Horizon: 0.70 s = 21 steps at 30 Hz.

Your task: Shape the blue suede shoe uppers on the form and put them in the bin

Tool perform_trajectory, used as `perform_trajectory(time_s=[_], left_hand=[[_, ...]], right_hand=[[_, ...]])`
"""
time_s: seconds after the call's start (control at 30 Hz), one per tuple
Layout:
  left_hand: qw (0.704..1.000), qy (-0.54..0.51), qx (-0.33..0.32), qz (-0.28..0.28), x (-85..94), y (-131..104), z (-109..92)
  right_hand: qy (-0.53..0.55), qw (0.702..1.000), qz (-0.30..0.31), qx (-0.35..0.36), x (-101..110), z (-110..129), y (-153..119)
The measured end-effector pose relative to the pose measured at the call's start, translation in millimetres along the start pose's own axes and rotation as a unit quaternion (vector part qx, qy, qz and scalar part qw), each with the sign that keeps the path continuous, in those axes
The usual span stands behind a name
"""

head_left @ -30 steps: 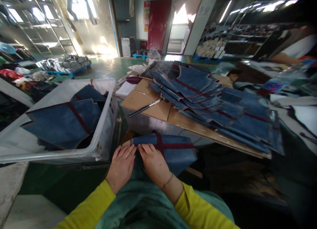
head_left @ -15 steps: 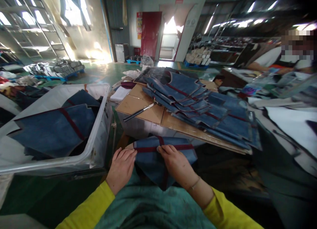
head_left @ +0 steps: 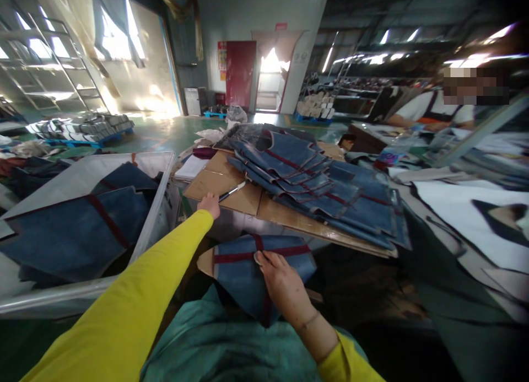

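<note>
My left hand [head_left: 210,205] is stretched forward over the cardboard edge. Its fingers are closed round the handle end of a slim black-handled tool [head_left: 231,192] with a pale metal-looking tip; its exact kind is unclear. Close to my lap lies a blue panel [head_left: 242,266] with dark red strips crossing on it, bent over a support mostly hidden beneath. My right hand [head_left: 285,283] rests on this panel, thumb and fingers pinching a small round pale disc [head_left: 258,257] near where the strips cross.
Several blue panels with red strips [head_left: 314,178] are stacked on the cardboard [head_left: 223,178] ahead. A white plastic bin [head_left: 161,205] holding similar panels stands on the left. White sheets [head_left: 463,211] cover a surface on the right. Behind it is a co-worker [head_left: 430,109].
My left hand has left the near panel's left edge and moved forward to the black-handled tool, closing on it. My right hand stays on the panel with the disc. The view has shifted slightly.
</note>
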State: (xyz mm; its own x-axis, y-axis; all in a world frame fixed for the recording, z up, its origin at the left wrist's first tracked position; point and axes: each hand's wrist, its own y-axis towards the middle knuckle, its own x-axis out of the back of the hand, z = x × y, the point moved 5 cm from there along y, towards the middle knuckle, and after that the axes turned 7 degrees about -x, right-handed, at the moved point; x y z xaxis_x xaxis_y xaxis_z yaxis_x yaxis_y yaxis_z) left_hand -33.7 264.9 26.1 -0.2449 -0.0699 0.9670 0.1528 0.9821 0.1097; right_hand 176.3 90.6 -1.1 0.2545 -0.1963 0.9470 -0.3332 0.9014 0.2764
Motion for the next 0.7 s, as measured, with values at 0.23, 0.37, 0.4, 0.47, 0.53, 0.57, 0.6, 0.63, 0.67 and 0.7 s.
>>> perform_trajectory(time_s=[0.23,0.37,0.4,0.47,0.53,0.57,0.6,0.63,0.67,0.7], left_hand=[[0.999,-0.027,-0.011,0.045,11.1,-58.9,11.8],[0.985,-0.129,-0.026,0.107,33.5,-148.1,10.9],[0.977,-0.171,-0.02,0.125,38.5,-171.2,8.6],[0.963,-0.227,0.014,0.142,47.5,-212.2,5.9],[0.961,-0.245,0.057,0.115,53.3,-243.1,8.1],[0.963,-0.243,0.071,0.091,54.0,-254.4,10.4],[0.966,-0.237,0.076,0.073,52.4,-263.2,12.5],[0.97,-0.224,0.074,0.061,48.8,-269.6,14.2],[0.974,-0.21,0.067,0.061,43.5,-274.0,15.2],[0.976,-0.197,0.057,0.072,37.3,-276.9,15.2]], right_hand=[[0.001,0.999,-0.033,0.004,4.7,-31.6,-23.3],[0.01,0.998,-0.059,0.005,4.4,-45.2,-37.8],[0.012,0.998,-0.06,0.005,4.6,-45.6,-39.6],[0.014,0.998,-0.061,0.004,5.4,-44.9,-41.2],[0.015,0.998,-0.06,0.0,6.0,-44.0,-41.7],[0.017,0.998,-0.06,-0.002,6.1,-43.8,-42.0],[0.019,0.998,-0.06,-0.004,6.1,-43.9,-42.3],[0.021,0.998,-0.059,-0.005,5.9,-44.0,-42.8],[0.023,0.998,-0.06,-0.005,5.8,-44.2,-43.3],[0.025,0.998,-0.061,-0.005,5.6,-44.4,-43.8]])
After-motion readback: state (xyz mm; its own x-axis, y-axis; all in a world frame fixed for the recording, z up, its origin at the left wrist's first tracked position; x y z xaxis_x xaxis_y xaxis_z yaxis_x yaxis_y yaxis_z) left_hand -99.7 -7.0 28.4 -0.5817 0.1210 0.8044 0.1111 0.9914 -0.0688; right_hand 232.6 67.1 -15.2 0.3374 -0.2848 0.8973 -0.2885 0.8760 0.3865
